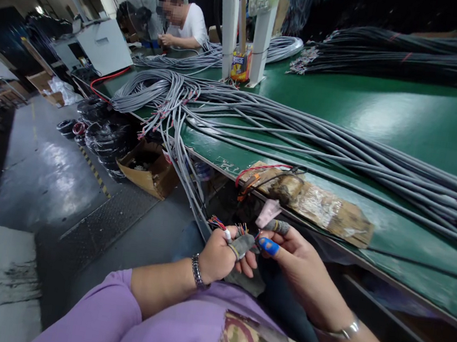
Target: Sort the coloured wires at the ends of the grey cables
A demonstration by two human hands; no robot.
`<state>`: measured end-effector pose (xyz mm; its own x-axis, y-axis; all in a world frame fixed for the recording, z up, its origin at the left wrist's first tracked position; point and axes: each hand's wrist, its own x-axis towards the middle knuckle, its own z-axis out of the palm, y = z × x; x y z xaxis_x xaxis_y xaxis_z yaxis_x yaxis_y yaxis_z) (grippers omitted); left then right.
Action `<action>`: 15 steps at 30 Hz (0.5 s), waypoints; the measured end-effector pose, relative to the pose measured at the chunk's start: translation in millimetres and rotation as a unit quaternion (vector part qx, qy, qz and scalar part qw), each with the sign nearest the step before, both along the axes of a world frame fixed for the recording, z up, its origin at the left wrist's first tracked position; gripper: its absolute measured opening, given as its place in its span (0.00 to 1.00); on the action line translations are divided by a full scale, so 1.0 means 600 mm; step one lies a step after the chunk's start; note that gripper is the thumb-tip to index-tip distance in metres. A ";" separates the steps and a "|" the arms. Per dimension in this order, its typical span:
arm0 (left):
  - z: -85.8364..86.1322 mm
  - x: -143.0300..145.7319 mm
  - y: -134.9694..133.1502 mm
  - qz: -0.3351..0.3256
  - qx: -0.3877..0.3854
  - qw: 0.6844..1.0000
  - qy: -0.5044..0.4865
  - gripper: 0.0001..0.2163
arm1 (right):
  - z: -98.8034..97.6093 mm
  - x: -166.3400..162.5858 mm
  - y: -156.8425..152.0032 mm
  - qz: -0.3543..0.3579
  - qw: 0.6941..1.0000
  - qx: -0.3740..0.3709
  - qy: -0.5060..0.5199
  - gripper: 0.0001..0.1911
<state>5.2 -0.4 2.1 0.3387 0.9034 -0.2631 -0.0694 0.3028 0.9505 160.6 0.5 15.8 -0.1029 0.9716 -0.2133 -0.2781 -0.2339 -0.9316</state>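
Near the front edge of the bench, my left hand [225,257] is closed round the stripped end of a grey cable, a grey cover on its thumb. A fan of thin coloured wires [217,223] sticks out above that fist. Close beside it my right hand [291,249] pinches at the wire tips, with blue tape [268,246] on the thumb and a grey knitted cover [280,227] on a finger. What lies exactly between the right fingertips is very small. A pale pink scrap [268,213] shows just above the right fingers.
Long grey cables [270,112] run along the green bench [347,97], some ends hanging over its edge. A wooden block wrapped in tape [316,205] lies at the front edge. Across the bench sits a co-worker [191,23]. A cardboard box [148,174] stands on the floor.
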 end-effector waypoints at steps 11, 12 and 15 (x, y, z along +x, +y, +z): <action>-0.007 -0.004 0.002 0.057 0.000 0.998 -0.022 0.24 | -0.016 -0.001 -0.008 -0.024 0.999 -0.040 -0.017 0.22; -0.008 -0.005 0.002 0.057 0.001 0.998 -0.024 0.23 | -0.017 -0.001 -0.009 -0.020 0.999 -0.039 -0.019 0.22; -0.009 -0.005 0.002 0.051 0.002 0.999 -0.020 0.23 | -0.019 0.000 -0.010 -0.015 0.999 -0.042 -0.010 0.20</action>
